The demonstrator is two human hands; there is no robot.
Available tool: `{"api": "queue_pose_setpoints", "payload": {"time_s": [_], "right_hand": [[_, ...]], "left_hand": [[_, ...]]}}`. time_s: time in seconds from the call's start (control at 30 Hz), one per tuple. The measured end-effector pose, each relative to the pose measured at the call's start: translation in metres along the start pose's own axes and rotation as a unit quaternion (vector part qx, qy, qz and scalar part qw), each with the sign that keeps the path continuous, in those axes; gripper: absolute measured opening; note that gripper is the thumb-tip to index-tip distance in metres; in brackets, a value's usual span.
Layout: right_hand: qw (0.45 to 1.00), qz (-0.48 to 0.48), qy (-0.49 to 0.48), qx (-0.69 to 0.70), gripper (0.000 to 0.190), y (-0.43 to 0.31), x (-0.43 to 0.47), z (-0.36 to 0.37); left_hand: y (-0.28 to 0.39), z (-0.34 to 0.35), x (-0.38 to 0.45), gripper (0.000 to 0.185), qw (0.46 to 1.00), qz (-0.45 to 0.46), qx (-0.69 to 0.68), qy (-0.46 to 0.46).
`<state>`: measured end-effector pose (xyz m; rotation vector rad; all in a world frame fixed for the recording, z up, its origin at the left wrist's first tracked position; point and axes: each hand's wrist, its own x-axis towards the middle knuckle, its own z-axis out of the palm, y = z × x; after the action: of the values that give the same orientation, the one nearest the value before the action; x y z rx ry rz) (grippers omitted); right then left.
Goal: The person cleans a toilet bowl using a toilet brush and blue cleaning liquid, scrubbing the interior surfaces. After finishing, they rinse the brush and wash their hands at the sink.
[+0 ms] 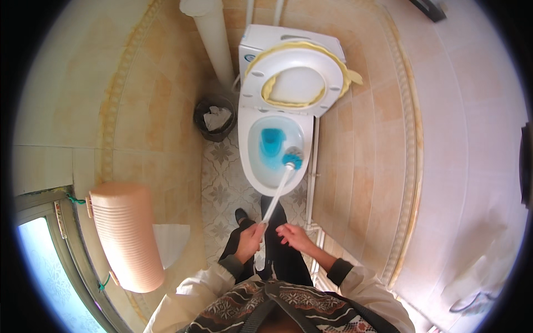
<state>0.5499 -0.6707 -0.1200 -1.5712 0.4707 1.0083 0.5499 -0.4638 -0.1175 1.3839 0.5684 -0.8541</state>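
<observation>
My left hand (250,241) is closed around the lower end of a toilet brush's long white handle (277,195). The brush head (293,157), blue and grey bristled, is inside the toilet bowl (255,166), by its right inner wall. Blue liquid (271,139) lies in the bottom of the bowl and tints the water around it. To the right of the handle, apart from it, my right hand (295,238) hovers over my leg with loosely curled fingers and nothing visible in it. The toilet seat (252,85), with a yellow scalloped cover, is raised against the cistern (246,45).
A dark waste bin (202,120) holding crumpled paper stands left of the toilet. White pipes (313,179) run along the right wall. A pink ribbed paper holder (125,237) with hanging paper (171,243) is at the left, near a window (54,274). The patterned floor (220,187) is tiled.
</observation>
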Motion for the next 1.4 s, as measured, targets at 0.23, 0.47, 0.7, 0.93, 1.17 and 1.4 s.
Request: {"api": "queue_pose_setpoints", "payload": {"time_s": [0.23,0.47,0.7,0.93,1.17,1.4], "right_hand": [[0.940,-0.100,0.161,0.285,0.038,0.043,-0.027,0.050],[0.879,-0.059,0.257,0.397,0.029,0.066,0.005,-0.014],[0.868,-0.079,0.317,0.374,0.017,0.102,0.082,-0.102],[0.861,-0.038,0.342,0.373,0.014,0.095,0.174,-0.186],[0.870,-0.014,0.318,0.377,0.017,0.101,0.234,-0.201],[0.850,0.058,0.243,0.465,0.018,0.122,0.300,-0.238]], "left_hand": [[-0.002,0.074,0.011,0.072,0.993,-0.051,0.081,-0.066],[-0.021,0.105,0.055,0.064,0.968,0.069,0.238,-0.049],[-0.077,0.024,0.077,0.052,0.978,-0.083,0.191,-0.011],[-0.081,-0.022,0.079,0.055,0.968,-0.144,0.185,0.093],[-0.091,-0.016,0.092,0.054,0.973,-0.175,0.117,0.092],[-0.094,-0.009,0.104,0.051,0.966,-0.210,0.105,0.106]]}}
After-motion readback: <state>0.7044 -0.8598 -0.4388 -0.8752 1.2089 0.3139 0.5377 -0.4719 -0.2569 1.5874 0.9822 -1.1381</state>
